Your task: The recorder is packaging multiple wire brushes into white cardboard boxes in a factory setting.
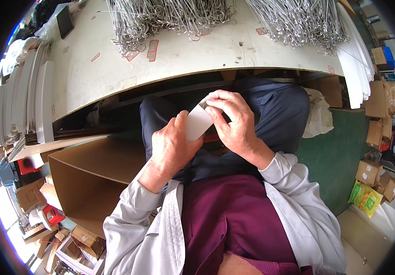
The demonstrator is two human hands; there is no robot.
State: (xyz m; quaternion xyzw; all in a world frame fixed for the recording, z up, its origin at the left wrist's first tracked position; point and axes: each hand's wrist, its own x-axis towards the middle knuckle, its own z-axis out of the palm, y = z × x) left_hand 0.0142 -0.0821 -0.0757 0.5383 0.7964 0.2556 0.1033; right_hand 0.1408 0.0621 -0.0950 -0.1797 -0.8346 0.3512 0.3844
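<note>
Above my lap I hold a slim white box [199,123], tilted with its upper end leaning to the right. My left hand [172,144] is wrapped round its lower part, thumb along the near side. At the upper end, the fingers and thumb of my right hand [235,120] are bent and closed on the edge. A small greyish patch shows at that end, too small to make out. Bunches of metal rods with looped ends [174,18] lie on the table ahead, and a second pile [300,25] lies farther right.
The pale table [83,68] has its front edge just past my knees. White flat strips stand stacked at its left end [45,101] and right end [355,68]. A large open cardboard box [92,172] sits at my left. More cartons [369,172] are at far right.
</note>
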